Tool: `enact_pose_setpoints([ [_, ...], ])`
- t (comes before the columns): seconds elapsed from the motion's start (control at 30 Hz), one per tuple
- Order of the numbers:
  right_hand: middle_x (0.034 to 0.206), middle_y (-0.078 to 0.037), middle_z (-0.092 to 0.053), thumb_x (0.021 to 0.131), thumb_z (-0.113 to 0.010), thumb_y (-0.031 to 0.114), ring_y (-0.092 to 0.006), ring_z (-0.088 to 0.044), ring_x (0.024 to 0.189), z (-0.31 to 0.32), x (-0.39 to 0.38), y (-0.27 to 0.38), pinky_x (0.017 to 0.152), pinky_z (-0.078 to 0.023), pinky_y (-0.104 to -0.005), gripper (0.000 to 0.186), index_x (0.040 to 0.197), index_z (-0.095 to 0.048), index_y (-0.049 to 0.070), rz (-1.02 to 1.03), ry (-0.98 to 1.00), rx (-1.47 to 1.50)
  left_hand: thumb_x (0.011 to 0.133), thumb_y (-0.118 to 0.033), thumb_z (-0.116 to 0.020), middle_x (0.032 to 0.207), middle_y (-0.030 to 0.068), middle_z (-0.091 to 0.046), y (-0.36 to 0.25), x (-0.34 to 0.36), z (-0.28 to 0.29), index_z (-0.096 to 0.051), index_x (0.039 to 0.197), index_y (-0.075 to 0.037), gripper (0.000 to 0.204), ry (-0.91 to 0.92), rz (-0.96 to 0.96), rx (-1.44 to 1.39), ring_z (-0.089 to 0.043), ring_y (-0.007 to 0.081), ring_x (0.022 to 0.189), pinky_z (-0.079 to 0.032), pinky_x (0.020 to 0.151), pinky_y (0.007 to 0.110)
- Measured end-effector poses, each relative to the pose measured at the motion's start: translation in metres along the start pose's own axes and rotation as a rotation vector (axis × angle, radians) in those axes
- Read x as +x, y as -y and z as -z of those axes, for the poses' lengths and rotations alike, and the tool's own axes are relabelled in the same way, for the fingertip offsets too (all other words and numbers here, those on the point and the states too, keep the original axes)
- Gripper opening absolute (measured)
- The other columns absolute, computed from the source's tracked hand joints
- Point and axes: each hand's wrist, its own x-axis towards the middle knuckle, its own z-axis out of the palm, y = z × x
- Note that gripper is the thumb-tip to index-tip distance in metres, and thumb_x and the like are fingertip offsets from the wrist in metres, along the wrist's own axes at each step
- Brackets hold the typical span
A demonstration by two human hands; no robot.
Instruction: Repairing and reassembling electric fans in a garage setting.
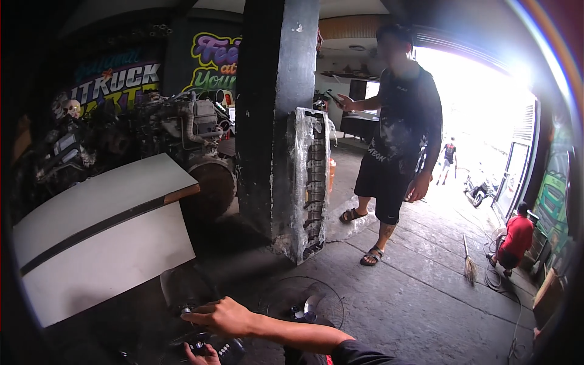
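My right hand (222,316) reaches across from the lower right, its fingers closed on a small metal shaft (187,311) of a dark fan part, with a dark blade (173,286) beside it. Below, my left hand (204,354) is curled round part of a black housing (228,350) with a row of light buttons; exactly which piece it grips is hard to make out. To the right, a wire fan guard (277,295) lies low with dark round pieces (304,313) and a blade inside it.
A white panel box (103,261) and engines (182,121) stand left. A wrapped engine part (313,182) leans on a pillar (267,152). A person in black (401,140) stands ahead; another in red (514,240) crouches right. A broom (467,261) and cable (511,289) lie right; a distant person (449,158) is outside.
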Motion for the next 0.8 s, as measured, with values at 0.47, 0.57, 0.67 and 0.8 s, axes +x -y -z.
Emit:
enact_pose_setpoints([
  [0.47,0.110,-0.015,-0.063,0.069,-0.055,-0.009,-0.0286,-0.062,0.101,0.057,-0.108,-0.080,0.085,-0.051,-0.0335,0.034,0.102,-0.061,-0.001,-0.357,-0.244,0.197,0.086,-0.023,-0.061,0.082,0.0053,-0.055,0.080,0.012,-0.014,-0.056,0.096,-0.004,0.022,0.039,-0.214,0.651,-0.056,0.0192,0.072,-0.048,0.064,0.029],
  [0.57,0.105,-0.013,-0.066,0.078,-0.057,-0.006,-0.0201,-0.064,0.096,0.072,-0.138,-0.097,0.084,-0.049,-0.0283,0.032,0.109,-0.061,-0.001,-0.537,-0.375,0.258,0.088,-0.020,-0.059,0.088,0.0058,-0.056,0.089,-0.004,-0.042,-0.052,0.101,-0.003,0.023,0.158,-0.081,0.671,-0.056,0.0169,0.076,-0.049,0.069,0.030],
  [0.67,0.096,-0.009,-0.067,0.086,-0.057,0.000,-0.0114,-0.062,0.090,0.065,-0.174,-0.113,0.082,-0.048,-0.0247,0.026,0.112,-0.059,-0.002,-0.786,-0.472,0.486,0.087,-0.023,-0.060,0.091,0.0064,-0.056,0.104,-0.001,-0.032,-0.049,0.110,-0.003,0.033,0.164,-0.093,0.859,-0.058,0.0147,0.076,-0.050,0.071,0.029],
  [0.8,0.095,-0.009,-0.067,0.089,-0.054,0.002,-0.0132,-0.062,0.086,0.028,-0.221,-0.131,0.080,-0.049,-0.0260,0.024,0.112,-0.059,-0.005,-0.904,-0.582,0.706,0.086,-0.024,-0.062,0.084,0.0038,-0.056,0.108,0.002,0.014,-0.048,0.112,-0.003,0.036,0.061,-0.179,1.111,-0.056,0.0122,0.069,-0.049,0.069,0.026],
])
